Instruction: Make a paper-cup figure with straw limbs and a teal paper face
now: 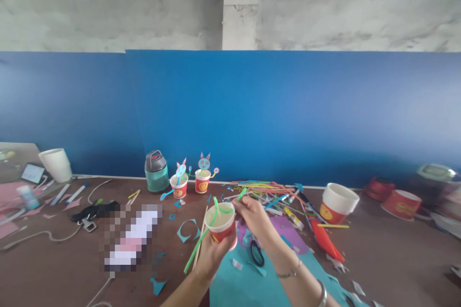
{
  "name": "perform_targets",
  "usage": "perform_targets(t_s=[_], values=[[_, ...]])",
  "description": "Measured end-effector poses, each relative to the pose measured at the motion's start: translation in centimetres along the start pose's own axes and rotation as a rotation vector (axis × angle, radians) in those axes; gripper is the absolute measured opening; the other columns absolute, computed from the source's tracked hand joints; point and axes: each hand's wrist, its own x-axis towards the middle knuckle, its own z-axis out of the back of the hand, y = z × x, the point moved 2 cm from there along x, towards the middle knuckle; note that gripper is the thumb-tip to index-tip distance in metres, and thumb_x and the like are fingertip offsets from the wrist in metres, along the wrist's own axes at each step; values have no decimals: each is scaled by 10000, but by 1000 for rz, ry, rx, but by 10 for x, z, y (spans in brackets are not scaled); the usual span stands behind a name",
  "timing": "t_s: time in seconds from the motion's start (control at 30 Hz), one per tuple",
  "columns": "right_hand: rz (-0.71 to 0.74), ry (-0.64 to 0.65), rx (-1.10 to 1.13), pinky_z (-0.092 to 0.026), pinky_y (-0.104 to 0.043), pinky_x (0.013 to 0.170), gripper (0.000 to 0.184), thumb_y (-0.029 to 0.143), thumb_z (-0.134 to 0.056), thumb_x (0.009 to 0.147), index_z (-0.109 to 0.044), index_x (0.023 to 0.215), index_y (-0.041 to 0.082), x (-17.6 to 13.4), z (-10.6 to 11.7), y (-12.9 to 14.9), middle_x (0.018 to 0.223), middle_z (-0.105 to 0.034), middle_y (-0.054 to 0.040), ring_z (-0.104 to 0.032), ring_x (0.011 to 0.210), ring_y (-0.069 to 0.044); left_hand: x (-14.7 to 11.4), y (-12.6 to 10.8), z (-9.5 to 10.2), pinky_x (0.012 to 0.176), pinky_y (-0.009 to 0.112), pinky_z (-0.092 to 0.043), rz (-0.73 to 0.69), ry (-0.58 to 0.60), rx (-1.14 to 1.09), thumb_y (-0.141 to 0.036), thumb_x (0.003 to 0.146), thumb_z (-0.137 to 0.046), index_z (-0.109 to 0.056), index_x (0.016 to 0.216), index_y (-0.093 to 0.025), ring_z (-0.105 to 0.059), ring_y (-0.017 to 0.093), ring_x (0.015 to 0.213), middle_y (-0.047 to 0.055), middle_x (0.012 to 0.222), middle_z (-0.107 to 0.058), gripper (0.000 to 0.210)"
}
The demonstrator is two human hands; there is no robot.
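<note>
One red paper cup (pixel 222 227) and one green straw (pixel 216 211), held by two hands.

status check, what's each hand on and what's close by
Left hand grips red paper cup. Right hand pinches green straw at its rim. Scissors, straw pile close by.

Single head-worn view, facing forward and down, close over table (pixel 378 259), blue wall (pixel 288 115) behind

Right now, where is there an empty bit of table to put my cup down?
Bare brown table lies right of the red scissors-shaped piece, in front of the stack of cups. It is crowded around the straw pile, and paper scraps lie by the left hand, which holds a cup.
</note>
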Motion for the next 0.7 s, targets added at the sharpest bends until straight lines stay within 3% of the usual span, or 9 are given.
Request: perform_targets(t_s=[0.07,0.13,0.23,0.3,0.37,0.43,0.5,0.53,0.7], values=[[40,-62,-5,-344,-241,464,402,595,-554,730,-507,684,199,6,4,-7,516,-520,37,-487,485,-113,-1,-1,-1,817,329,-474,5,-6,6,-477,698,-707,-663,903,-127,-595,237,870,85,873,-670,407],[29,-45,-63,-369,-255,470,413,613,-528,741,-508,699,203,11,9,-13,507,-539,28,-508,481,-131,-1,-1,-2,803,322,-473,7,6,6,-517,678,-711,-661,850,-126,-592,232,851,83,832,-664,430],[20,-41,-204,-438,-300,546,438,593,-523,760,-563,888,175,11,22,-9,646,-640,-33,-594,595,-186,-2,2,-1,815,323,-462,-3,49,-62,-545,674,-705,-654,916,-129,-588,228,862,83,868,-663,484],[181,-228,-319,-481,-374,722,533,523,-553,769,-516,1151,153,5,34,6,952,-675,-121,-624,871,-252,-2,3,0,820,314,-451,-10,92,-86,-522,688,-706,-645,965,-135,-579,217,869,78,899,-658,480],[436,-342,-444,-407,-450,946,581,407,-588,770,-460,1288,179,-5,41,25,1250,-567,-151,-504,1158,-283,-2,3,1,796,296,-445,7,160,-79,-493,695,-714,-640,954,-140,-563,196,839,66,875,-647,444],[553,-129,-533,-338,-457,1033,475,301,-622,749,-563,1215,234,-13,40,37,1298,-552,-101,-451,1226,-266,-3,2,-1,753,279,-437,29,239,-66,-478,690,-723,-631,920,-138,-537,171,784,53,830,-624,420],[470,148,-546,-381,-412,996,352,242,-645,722,-662,1074,252,-18,35,40,1193,-627,-67,-524,1140,-242,-5,0,-3,731,274,-430,43,292,-69,-475,689,-726,-620,917,-133,-514,159,763,51,816,-598,424],[400,229,-539,-416,-385,946,289,232,-646,717,-692,1001,246,-19,33,39,1116,-661,-59,-566,1065,-230,-6,-1,-4,723,277,-431,57,305,-73,-476,686,-728,-616,937,-132,-510,160,764,56,829,-591,440],[223,296,-519,-445,-280,674,96,231,-631,713,-711,754,198,-17,29,30,779,-704,-23,-611,741,-177,-9,4,-7,764,323,-454,79,363,-75,-485,657,-750,-614,973,-143,-532,208,859,86,928,-600,484]])
